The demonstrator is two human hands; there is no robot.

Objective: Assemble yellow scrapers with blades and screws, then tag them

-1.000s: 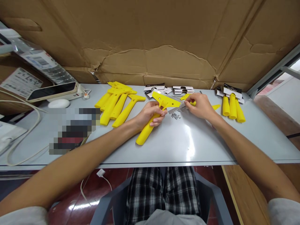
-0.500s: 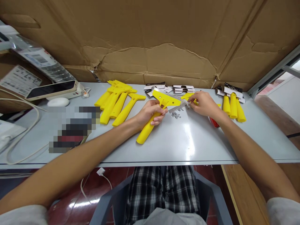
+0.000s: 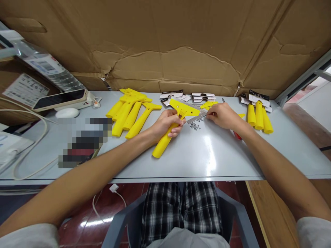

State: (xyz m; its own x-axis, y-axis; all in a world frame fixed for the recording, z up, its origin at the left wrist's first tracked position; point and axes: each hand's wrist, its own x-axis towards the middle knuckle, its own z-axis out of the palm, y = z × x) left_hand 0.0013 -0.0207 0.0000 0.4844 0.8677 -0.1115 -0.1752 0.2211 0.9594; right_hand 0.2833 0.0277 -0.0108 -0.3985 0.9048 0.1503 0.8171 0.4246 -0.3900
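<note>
The left hand (image 3: 169, 125) wraps fully round a yellow plastic scraper with a T-shaped head (image 3: 184, 109), gripping it just below the head — the wide head juts out beyond the fingers, while the handle's butt end sticks out below the palm, toward the person. The right hand (image 3: 221, 116), to the right of that grip, has thumb and fingers drawn together at the end of the flat silvery metal strips (image 3: 193, 119); whether it pinches one, I cannot tell. A small pile of silvery metal screws (image 3: 195, 126), too many and too tiny to count, lies between the hands. Left of the left hand's grip are at least five matching yellow plastic scrapers (image 3: 132, 117); beyond the hands, two groups of black-and-white cards (image 3: 203, 94); well right of the right hand, three yellow handles (image 3: 258, 117) with cards. One red object (image 3: 237, 135) shows beside the right wrist.
</note>
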